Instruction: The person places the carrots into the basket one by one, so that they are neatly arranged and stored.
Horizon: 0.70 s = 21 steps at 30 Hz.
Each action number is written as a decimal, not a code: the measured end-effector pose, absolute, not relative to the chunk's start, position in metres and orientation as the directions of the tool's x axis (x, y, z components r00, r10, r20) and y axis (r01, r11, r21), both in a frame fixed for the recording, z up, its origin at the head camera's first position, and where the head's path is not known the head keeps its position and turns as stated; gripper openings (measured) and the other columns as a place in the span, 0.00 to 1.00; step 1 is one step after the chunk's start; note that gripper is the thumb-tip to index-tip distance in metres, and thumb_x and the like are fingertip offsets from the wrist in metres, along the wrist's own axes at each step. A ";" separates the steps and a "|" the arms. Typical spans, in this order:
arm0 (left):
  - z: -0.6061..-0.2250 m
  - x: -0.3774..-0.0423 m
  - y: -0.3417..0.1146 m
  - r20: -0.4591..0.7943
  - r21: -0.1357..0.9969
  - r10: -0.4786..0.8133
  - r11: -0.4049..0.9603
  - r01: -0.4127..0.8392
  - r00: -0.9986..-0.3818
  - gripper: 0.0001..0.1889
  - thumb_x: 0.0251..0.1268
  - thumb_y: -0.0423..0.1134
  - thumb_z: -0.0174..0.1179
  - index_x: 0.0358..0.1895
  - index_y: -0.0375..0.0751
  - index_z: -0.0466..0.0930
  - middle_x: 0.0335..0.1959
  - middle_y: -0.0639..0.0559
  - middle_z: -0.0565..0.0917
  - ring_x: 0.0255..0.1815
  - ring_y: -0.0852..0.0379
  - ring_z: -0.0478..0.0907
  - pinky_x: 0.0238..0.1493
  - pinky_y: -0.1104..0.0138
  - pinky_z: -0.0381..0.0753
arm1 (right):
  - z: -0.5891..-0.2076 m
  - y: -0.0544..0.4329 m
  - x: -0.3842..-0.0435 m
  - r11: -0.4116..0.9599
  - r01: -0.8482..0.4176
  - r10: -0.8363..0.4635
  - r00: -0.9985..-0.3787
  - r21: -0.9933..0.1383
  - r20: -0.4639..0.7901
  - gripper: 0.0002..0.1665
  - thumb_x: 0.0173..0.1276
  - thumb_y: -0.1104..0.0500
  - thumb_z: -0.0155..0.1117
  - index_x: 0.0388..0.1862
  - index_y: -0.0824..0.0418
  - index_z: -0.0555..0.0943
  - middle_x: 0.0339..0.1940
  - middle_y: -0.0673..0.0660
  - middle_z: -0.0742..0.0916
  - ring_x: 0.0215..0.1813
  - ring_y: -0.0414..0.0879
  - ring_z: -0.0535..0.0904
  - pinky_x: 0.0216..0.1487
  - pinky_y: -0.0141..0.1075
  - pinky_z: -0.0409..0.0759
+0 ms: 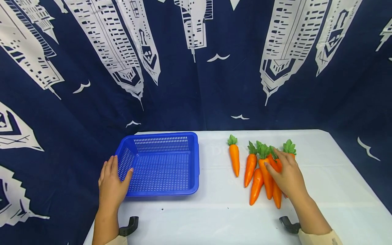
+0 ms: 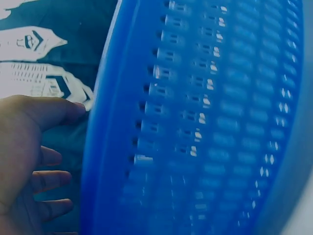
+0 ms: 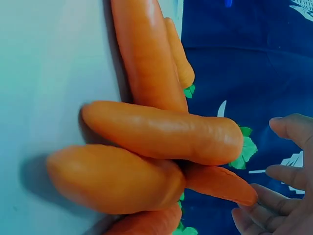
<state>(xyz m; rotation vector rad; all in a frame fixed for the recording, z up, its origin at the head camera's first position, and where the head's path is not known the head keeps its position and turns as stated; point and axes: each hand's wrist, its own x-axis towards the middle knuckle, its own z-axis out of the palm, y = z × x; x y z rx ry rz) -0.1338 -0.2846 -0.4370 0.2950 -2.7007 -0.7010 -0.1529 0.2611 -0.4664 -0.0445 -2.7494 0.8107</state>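
A blue plastic basket (image 1: 193, 163) with slotted sides sits on the left of the white table. My left hand (image 1: 112, 185) is at its left side, fingers extended; in the left wrist view the thumb reaches close to the rim (image 2: 100, 103). To the right lies a loose pile of several orange carrots (image 1: 265, 178) with green leafy tops, some crossing over others. My right hand (image 1: 288, 175) hovers over the pile's right part, fingers spread and loosely bent. The right wrist view has its fingertips beside one carrot's top end (image 3: 244, 192), with nothing gripped.
One carrot (image 1: 234, 160) lies apart, between the basket and the pile. The white table (image 1: 214, 221) ends at a dark blue curtain (image 1: 199, 95) printed with white buildings and birds. Each wrist wears a black mount (image 1: 130, 227).
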 end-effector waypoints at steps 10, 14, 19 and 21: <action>-0.452 -0.120 -0.309 0.212 0.541 -0.362 0.817 -0.199 -0.908 0.42 0.74 0.51 0.57 0.81 0.34 0.49 0.81 0.32 0.53 0.82 0.31 0.46 0.77 0.31 0.46 | -0.478 0.257 -0.154 0.794 -0.035 0.124 -0.968 -0.607 0.217 0.40 0.71 0.50 0.66 0.76 0.64 0.66 0.68 0.75 0.71 0.68 0.76 0.67 0.65 0.73 0.66; -0.459 -0.117 -0.317 0.158 0.611 -0.401 0.757 -0.230 -0.902 0.42 0.75 0.53 0.54 0.81 0.35 0.48 0.82 0.35 0.52 0.82 0.31 0.49 0.79 0.35 0.50 | -0.484 0.254 -0.157 0.799 -0.043 0.130 -0.961 -0.600 0.243 0.38 0.69 0.53 0.68 0.73 0.67 0.69 0.66 0.75 0.73 0.66 0.74 0.68 0.65 0.72 0.66; -0.467 -0.113 -0.324 0.090 0.690 -0.421 0.680 -0.248 -0.903 0.41 0.76 0.56 0.53 0.82 0.39 0.47 0.82 0.35 0.51 0.82 0.30 0.49 0.79 0.36 0.49 | -0.489 0.251 -0.161 0.812 -0.048 0.141 -0.951 -0.581 0.275 0.38 0.66 0.55 0.70 0.71 0.68 0.71 0.62 0.76 0.74 0.64 0.73 0.67 0.65 0.69 0.64; -0.470 -0.111 -0.326 0.088 0.710 -0.419 0.662 -0.238 -0.904 0.41 0.76 0.55 0.54 0.82 0.40 0.48 0.82 0.35 0.52 0.81 0.30 0.49 0.79 0.36 0.49 | -0.491 0.251 -0.162 0.816 -0.045 0.146 -0.948 -0.576 0.282 0.38 0.66 0.54 0.71 0.70 0.69 0.71 0.61 0.75 0.75 0.62 0.73 0.67 0.64 0.67 0.65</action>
